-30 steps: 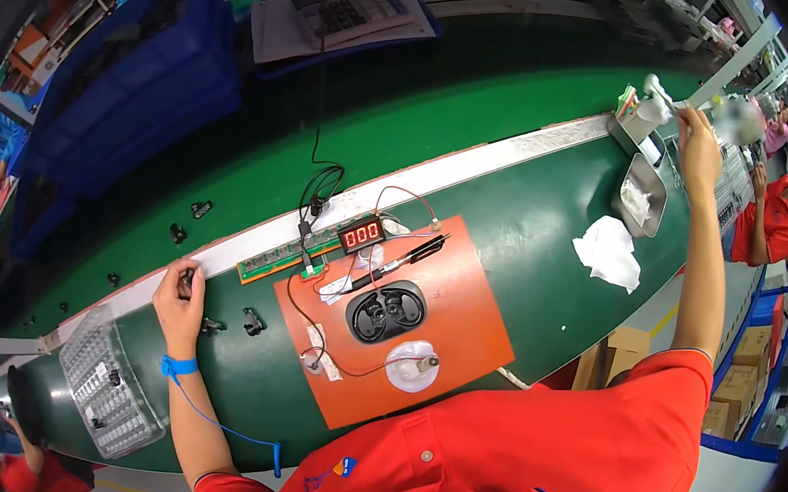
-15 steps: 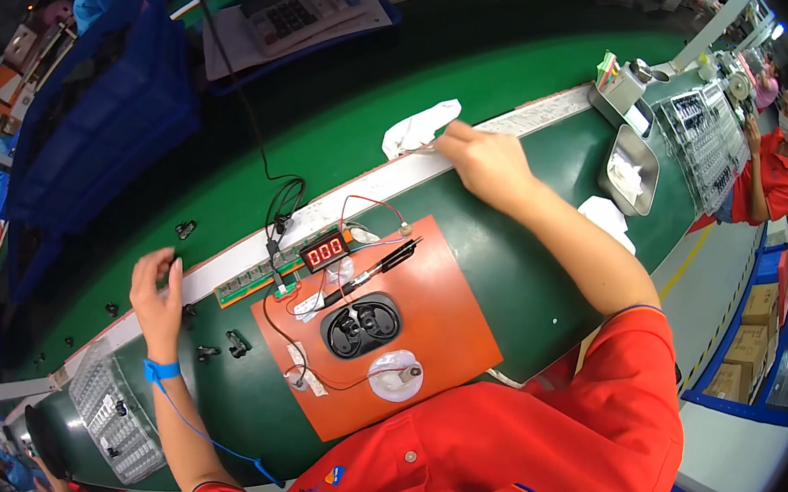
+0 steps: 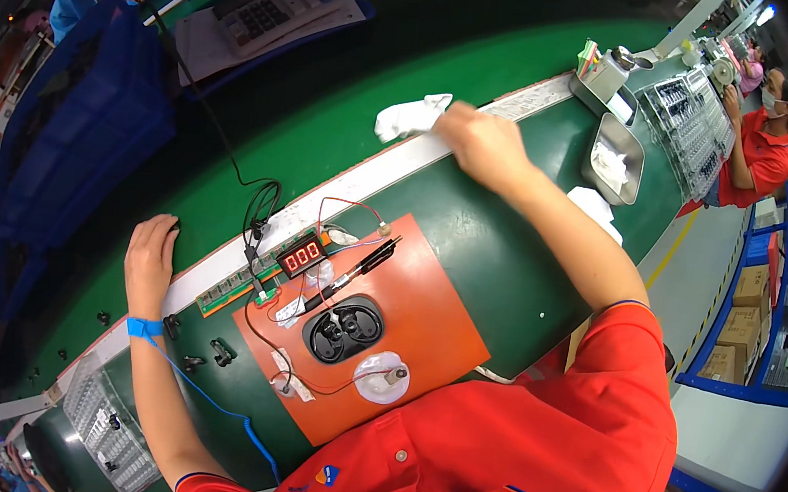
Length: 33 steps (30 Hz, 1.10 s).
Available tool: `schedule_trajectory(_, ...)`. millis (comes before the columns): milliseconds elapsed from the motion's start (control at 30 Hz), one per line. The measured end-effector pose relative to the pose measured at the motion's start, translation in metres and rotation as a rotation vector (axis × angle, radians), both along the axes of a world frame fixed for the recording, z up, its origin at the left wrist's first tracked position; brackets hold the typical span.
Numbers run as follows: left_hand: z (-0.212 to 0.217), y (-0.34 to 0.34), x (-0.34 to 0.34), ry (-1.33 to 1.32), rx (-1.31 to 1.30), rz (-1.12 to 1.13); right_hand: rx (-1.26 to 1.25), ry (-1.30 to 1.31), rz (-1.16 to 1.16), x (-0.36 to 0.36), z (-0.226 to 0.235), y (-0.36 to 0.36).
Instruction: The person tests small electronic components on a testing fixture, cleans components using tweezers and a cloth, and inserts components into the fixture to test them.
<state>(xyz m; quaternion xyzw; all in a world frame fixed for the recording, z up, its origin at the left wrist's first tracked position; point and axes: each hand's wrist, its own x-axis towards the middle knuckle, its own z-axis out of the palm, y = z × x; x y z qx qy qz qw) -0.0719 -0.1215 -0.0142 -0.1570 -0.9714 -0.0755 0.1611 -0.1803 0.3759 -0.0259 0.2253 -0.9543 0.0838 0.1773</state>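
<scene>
My left hand (image 3: 152,257) reaches past the white rail onto the green belt. Its fingers are stretched out, and a bit of a small black piece (image 3: 175,226) shows at their tips; the rest is hidden. At the far edge my right hand (image 3: 485,148) is closed beside a white cloth (image 3: 410,120); whatever its fingers hold cannot be made out. Between my arms, a black earbud case (image 3: 344,329) lies open on the orange mat (image 3: 439,319), with black earbuds in its hollows. A pen (image 3: 368,262) and a red digit display (image 3: 301,257) are beyond it.
Several loose black pieces (image 3: 222,353) lie near my left forearm, by a clear tray (image 3: 114,428). Cables (image 3: 264,207) cross the white rail. At right stand a metal dish (image 3: 614,159) and clear trays (image 3: 688,119); a co-worker in red (image 3: 763,162) sits there.
My left hand has moved forward over a small black piece on the belt, its fingers drawing closer together. The right hand stays by the cloth, slightly shifted. The whole view has tilted a little.
</scene>
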Motion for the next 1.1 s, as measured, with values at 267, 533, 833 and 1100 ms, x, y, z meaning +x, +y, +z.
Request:
schedule_trajectory(267,-0.011,-0.037,0.05,-0.041,0.931,0.358,-0.059,-0.009,0.019,0.009,0.002,-0.015)
schedule_trajectory(533,-0.026,-0.067,0.149,0.057,0.858,0.468,-0.024,-0.045,0.17,0.006,0.002,-0.047)
schedule_trajectory(833,-0.04,-0.046,0.162,0.193,1.064,0.601,-0.062,-0.069,0.4,0.005,0.007,-0.071)
schedule_trajectory(1100,-0.044,-0.054,0.167,0.177,1.104,0.616,0.012,-0.106,0.465,-0.021,0.011,-0.073)
